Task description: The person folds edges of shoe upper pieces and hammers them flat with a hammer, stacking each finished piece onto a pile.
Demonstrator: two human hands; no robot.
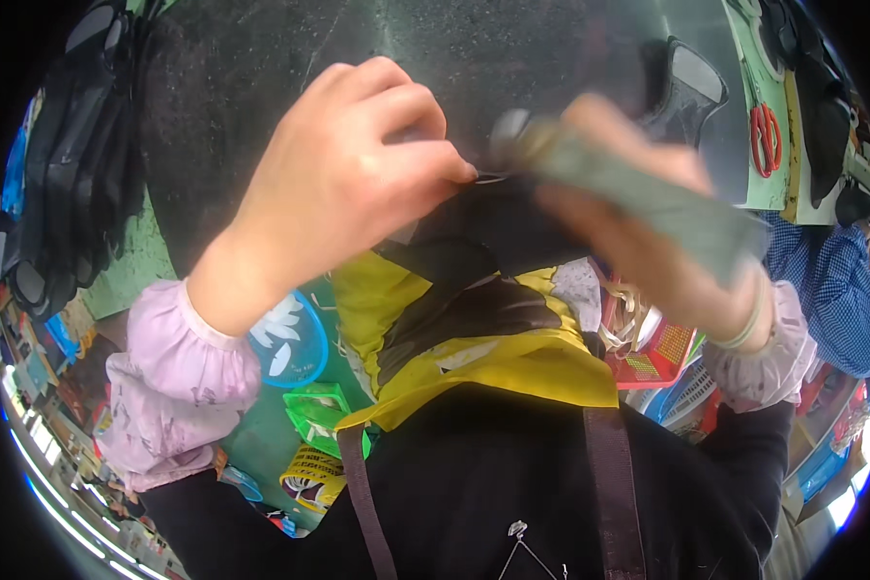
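My left hand (353, 159) is closed in a pinch, thumb and finger at the upper edge of a black flat piece (498, 222) that hangs in front of me. A thin pale line shows at that edge, beside the thumb tip. My right hand (648, 208) is wrapped round a grey-green, box-shaped tool (662, 188), smeared by motion. Its rounded light tip (509, 126) points at the spot where my left hand pinches. What kind of tool it is, I cannot make out. A yellow and dark brown apron (493, 358) lies over my lap below.
A dark worktop (251, 87) spreads ahead. Black shaped pieces (72, 164) are stacked at left; another (691, 82) lies at right, near red-handled scissors (766, 140). Below are a blue basin (295, 358) with white pieces, a green basket (317, 411) and a red basket (652, 358).
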